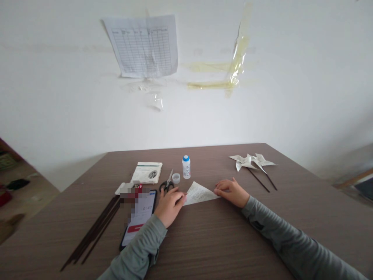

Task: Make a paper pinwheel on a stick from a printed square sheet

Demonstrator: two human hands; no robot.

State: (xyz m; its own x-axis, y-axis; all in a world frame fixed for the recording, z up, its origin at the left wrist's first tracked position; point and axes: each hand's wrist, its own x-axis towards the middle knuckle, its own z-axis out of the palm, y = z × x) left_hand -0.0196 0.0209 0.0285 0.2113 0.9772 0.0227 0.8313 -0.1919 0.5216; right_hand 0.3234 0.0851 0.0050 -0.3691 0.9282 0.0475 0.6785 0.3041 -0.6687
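Observation:
A sheet of printed paper (pixel 199 193), folded into a triangle, lies on the table with its peak pointing away from me. My left hand (pixel 169 206) pinches its left corner between thumb and fingers. At the right corner, my right hand (pixel 231 192) has its thumb and fingertips closed on the paper. Just beyond the fold stands a white glue bottle (pixel 186 168) with a blue top. Its clear cap (pixel 176 178) sits beside it. Scissors (pixel 167 184) with black handles lie right behind my left hand.
Left of my arm lies a phone (pixel 140 217) with its screen lit. Several dark sticks (pixel 94 225) and a small red-and-white pack (pixel 131 190) are farther left. A stack of printed paper squares (pixel 145 172) lies behind. Two paper pinwheels (pixel 247 161) on sticks rest at the back right.

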